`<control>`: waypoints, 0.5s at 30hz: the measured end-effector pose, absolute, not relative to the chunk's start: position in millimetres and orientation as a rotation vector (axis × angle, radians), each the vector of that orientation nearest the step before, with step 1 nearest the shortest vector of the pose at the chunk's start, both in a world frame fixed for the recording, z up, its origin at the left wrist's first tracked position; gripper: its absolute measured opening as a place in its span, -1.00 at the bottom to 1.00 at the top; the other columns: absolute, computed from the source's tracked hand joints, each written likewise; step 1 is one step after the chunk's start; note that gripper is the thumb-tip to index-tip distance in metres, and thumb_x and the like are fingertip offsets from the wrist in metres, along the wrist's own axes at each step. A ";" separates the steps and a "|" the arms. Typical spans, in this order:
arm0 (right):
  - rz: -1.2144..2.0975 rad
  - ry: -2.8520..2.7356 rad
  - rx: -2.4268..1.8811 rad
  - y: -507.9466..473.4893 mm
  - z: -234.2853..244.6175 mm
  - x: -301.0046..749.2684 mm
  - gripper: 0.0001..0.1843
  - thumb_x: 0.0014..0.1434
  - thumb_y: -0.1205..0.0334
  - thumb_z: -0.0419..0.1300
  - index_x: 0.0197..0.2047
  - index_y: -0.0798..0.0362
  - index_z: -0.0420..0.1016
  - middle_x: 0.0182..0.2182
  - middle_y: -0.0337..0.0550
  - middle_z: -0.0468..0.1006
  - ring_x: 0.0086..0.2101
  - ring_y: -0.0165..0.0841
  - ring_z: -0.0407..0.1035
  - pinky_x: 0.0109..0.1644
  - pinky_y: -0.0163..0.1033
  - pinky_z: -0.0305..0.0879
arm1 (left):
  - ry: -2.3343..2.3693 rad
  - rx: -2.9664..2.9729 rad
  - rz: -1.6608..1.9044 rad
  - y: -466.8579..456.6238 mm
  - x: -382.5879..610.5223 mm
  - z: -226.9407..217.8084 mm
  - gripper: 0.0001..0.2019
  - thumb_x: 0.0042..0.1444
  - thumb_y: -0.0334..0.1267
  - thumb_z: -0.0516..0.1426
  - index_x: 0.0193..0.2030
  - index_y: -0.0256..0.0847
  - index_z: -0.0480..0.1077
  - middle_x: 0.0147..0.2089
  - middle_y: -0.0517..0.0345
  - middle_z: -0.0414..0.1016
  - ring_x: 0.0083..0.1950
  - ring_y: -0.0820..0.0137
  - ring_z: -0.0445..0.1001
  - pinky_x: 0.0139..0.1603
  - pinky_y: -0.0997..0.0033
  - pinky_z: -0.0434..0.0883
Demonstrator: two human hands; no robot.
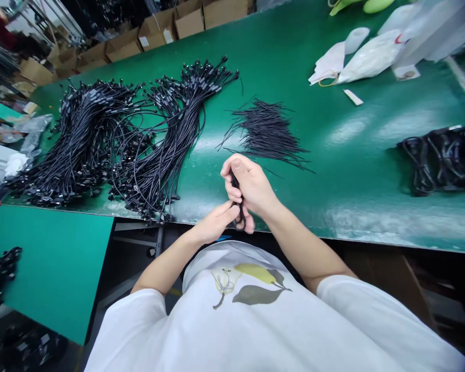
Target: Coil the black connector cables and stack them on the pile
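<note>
- No text, brand or number can be read anywhere.
- White labels are seen on the cardboard boxes (155, 28), but their print is too small to be made out.
- A red mark on the white bag (372, 54) is blurred.

I see bare green table (352, 170) to the right of the right hand (250, 186), a wide clear stretch between the thin black ties (269, 132) just beyond it and the coiled cables (444, 157) far right. Leftward, the big cable heap (112, 139) blocks the surface from the near edge almost to the far edge. White bags (368, 54) crowd the far right corner. Between heap and ties I read a narrow open lane.
</note>
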State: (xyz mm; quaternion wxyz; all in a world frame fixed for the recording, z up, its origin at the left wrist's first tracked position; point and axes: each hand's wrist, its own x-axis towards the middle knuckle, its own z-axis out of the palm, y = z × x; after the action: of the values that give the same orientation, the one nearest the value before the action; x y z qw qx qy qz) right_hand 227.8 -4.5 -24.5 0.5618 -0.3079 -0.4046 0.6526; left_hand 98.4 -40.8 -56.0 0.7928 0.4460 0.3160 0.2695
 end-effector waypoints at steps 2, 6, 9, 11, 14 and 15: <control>1.574 -1.019 -0.701 -5.0 -25.4 238.3 -0.47 0.11 -0.28 0.19 -0.37 0.08 0.28 -0.54 -0.38 0.20 -0.71 -0.64 0.07 -0.72 -0.46 0.04 | 0.611 0.720 0.524 -47.6 101.2 -51.2 -0.55 0.11 0.17 0.15 -0.27 -0.26 0.33 -0.49 0.26 0.22 -0.47 0.48 0.27 -0.30 0.36 0.38; 1.565 -1.070 -0.654 -9.7 -31.0 247.3 -0.47 0.11 -0.26 0.21 -0.42 0.08 0.26 -0.59 -0.39 0.20 -0.76 -0.66 0.01 -0.75 -0.44 0.01 | 0.568 0.513 0.491 -52.9 108.1 -40.8 -0.64 0.11 0.01 0.23 -0.26 -0.31 0.39 -0.49 0.29 0.12 -0.48 0.54 0.21 -0.38 0.46 0.32; 1.519 -1.120 -0.629 -10.6 -35.7 248.3 -0.48 0.12 -0.24 0.21 -0.46 0.07 0.24 -0.58 -0.37 0.23 -0.77 -0.67 -0.02 -0.75 -0.45 -0.07 | 0.555 0.478 0.432 -52.7 112.8 -39.1 -0.66 0.03 -0.06 0.30 -0.27 -0.32 0.40 -0.47 0.25 0.14 -0.46 0.52 0.23 -0.43 0.48 0.27; 1.477 -1.220 -0.615 -8.0 -35.4 254.2 -0.46 0.14 -0.27 0.16 -0.48 0.07 0.24 -0.58 -0.35 0.24 -0.76 -0.65 0.01 -0.72 -0.42 -0.04 | 0.579 0.494 0.427 -50.9 114.3 -42.3 -0.65 0.00 -0.04 0.31 -0.31 -0.30 0.39 -0.51 0.31 0.08 -0.52 0.55 0.13 -0.51 0.52 0.16; 1.225 -1.535 -0.770 -2.9 -25.9 274.2 -0.49 0.25 -0.23 0.05 -0.43 0.06 0.38 -0.50 -0.21 0.37 -0.56 -0.47 0.30 -0.46 -0.28 0.30 | 0.726 0.690 0.577 -42.3 110.8 -52.2 -0.63 0.04 0.05 0.25 -0.37 -0.26 0.35 -0.57 0.36 0.01 -0.57 0.57 -0.01 -0.53 0.53 0.04; 1.054 -1.648 -0.866 -2.3 -21.2 281.8 -0.52 0.29 -0.18 0.02 -0.37 0.05 0.44 -0.42 -0.13 0.44 -0.41 -0.38 0.39 -0.29 -0.21 0.37 | 0.816 0.809 0.641 -38.1 108.1 -55.7 -0.64 0.07 0.06 0.23 -0.38 -0.25 0.35 -0.57 0.35 0.03 -0.56 0.55 -0.01 -0.52 0.52 0.04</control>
State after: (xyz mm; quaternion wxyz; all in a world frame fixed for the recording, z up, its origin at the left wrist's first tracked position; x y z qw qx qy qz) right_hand 281.8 -2.3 -21.2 0.4806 -0.3549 -0.6755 0.4321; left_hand 108.1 -38.1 -55.7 0.7912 0.3761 0.3792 0.2979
